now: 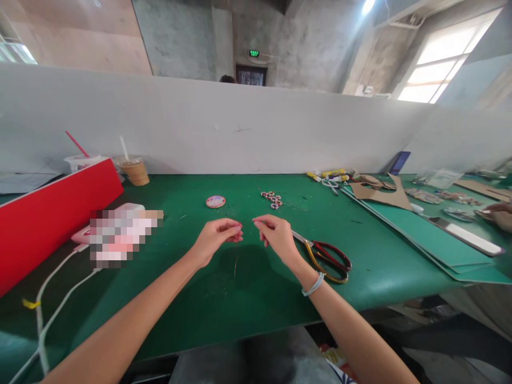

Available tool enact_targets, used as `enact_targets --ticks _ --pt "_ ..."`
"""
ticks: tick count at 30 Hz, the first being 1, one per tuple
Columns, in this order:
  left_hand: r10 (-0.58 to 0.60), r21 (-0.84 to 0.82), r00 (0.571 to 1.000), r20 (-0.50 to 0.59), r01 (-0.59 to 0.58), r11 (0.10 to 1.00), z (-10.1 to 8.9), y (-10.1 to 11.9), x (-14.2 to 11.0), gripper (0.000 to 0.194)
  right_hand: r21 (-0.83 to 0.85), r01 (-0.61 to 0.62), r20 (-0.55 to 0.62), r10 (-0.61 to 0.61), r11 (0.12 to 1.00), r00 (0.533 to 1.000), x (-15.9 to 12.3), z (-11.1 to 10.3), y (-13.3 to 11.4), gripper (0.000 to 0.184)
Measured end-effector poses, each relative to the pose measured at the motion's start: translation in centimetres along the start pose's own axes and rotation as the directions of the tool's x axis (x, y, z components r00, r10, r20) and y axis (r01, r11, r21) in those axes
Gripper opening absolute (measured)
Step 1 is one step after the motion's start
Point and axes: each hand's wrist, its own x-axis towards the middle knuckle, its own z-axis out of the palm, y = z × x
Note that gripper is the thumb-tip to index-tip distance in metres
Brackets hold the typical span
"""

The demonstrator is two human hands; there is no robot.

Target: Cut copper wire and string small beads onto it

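Above the green tabletop (pixel 192 309), my left hand (pixel 220 237) is closed, thumb and fingertips pinched together. My right hand (pixel 278 236) faces it a short gap away, also pinching; whatever is in either pinch is too fine to make out. Beyond my left hand lies a small round patterned disc (pixel 216 201) with a reddish rim. A little cluster of round, multicoloured patterned pieces (pixel 275 202) rests past my right hand. Scissors (pixel 330 261) with red and yellowish handles lie beside my right wrist, blades partly behind the hand. One thin strand (pixel 236 266) is on the table below the hands.
At left are a red panel (pixel 60 213), drink cups (pixel 135 170) with straws, and white cables (pixel 50 277). Green sheets (pixel 420 234), cut cardboard (pixel 386 196), markers (pixel 335 173) and a phone (pixel 466 234) lie at right. A white partition (pixel 248 128) closes the back.
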Motion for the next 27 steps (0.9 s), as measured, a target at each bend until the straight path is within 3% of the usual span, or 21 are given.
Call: enact_targets --ticks 9,17,22,27 --pt "0.021 -0.072 0.998 -0.058 -0.025 0.997 0.2 0.2 -0.1 0.018 -0.019 0.026 0.082 -0.025 0.999 0.996 -0.4 0.3 -0.2 0.029" --pt "0.027 -0.177 0.996 -0.089 -0.043 0.983 0.6 0.2 -0.4 0.015 -0.335 0.282 0.121 -0.256 0.899 0.959 -1.7 1.7 0.0 0.031" --pt "0.021 -0.191 0.998 -0.06 -0.032 0.981 1.0 -0.2 -0.5 0.014 -0.28 0.315 0.219 -0.259 0.907 0.941 -1.6 2.0 0.4 0.025" --pt "0.016 -0.202 1.0 -0.023 -0.021 0.979 0.9 0.0 -0.5 0.014 -0.221 0.319 0.206 -0.275 0.922 0.939 -1.4 2.0 0.4 0.02"
